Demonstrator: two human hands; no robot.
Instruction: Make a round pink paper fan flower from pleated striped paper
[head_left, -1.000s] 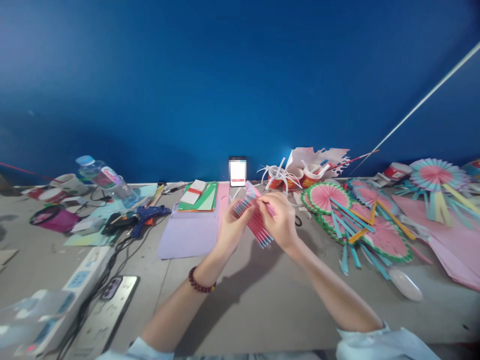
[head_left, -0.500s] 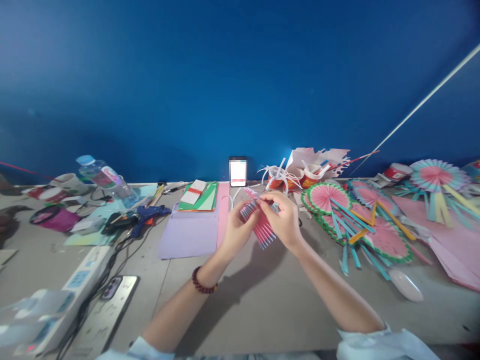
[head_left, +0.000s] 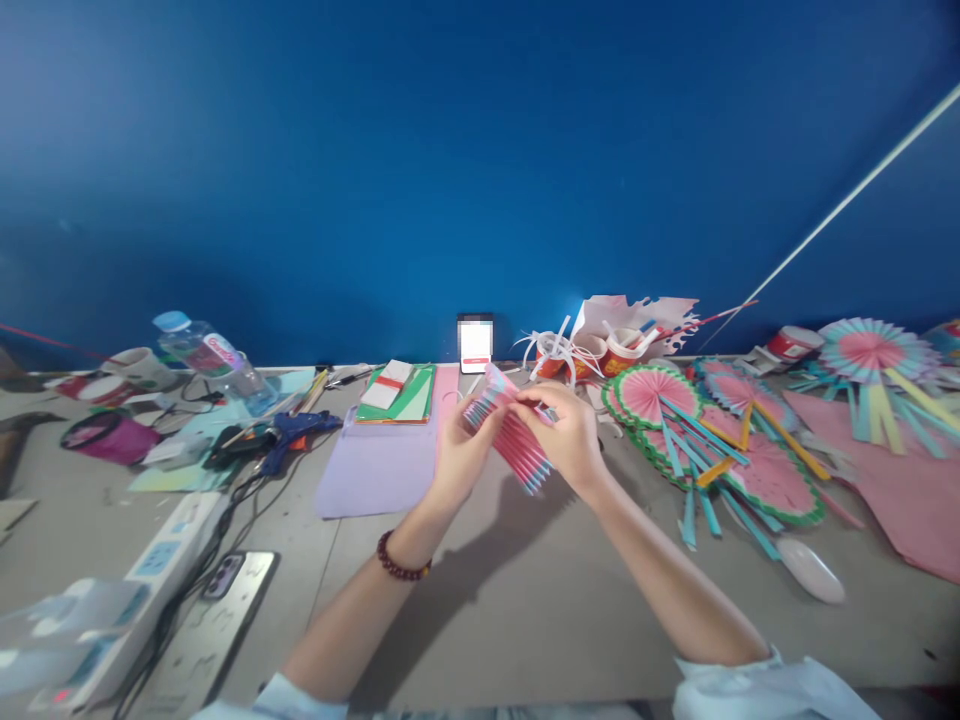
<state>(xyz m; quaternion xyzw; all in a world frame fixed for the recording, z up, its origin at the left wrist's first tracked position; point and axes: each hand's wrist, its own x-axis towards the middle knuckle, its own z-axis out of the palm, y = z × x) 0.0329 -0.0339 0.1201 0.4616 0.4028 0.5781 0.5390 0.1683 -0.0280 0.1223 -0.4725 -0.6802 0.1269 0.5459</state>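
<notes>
Between my two hands is a strip of pleated paper (head_left: pixel 523 452), pink with light blue edges, held above the table. My left hand (head_left: pixel 466 440) grips its left side, thumb on the folds. At the upper right of the strip, my right hand (head_left: pixel 562 425) pinches it between thumb and fingers. The lower pleats hang down free between the hands, and the upper end sticks up above the fingertips. Part of the paper is hidden behind my fingers. A beaded bracelet (head_left: pixel 401 560) is on my left wrist.
Left of my hands lie purple paper (head_left: pixel 375 475), a blue glue gun (head_left: pixel 296 430), a water bottle (head_left: pixel 217 360), a phone (head_left: pixel 217 620) and a power strip (head_left: pixel 150 590). To the right are watermelon-patterned paper fans (head_left: pixel 652 397) and a white oval object (head_left: pixel 810 570). A lit screen (head_left: pixel 475 343) stands against the wall.
My left hand has shifted slightly left and the pleats are spread a little wider between my hands. More of the strip's upper end shows. My right hand has barely moved.
</notes>
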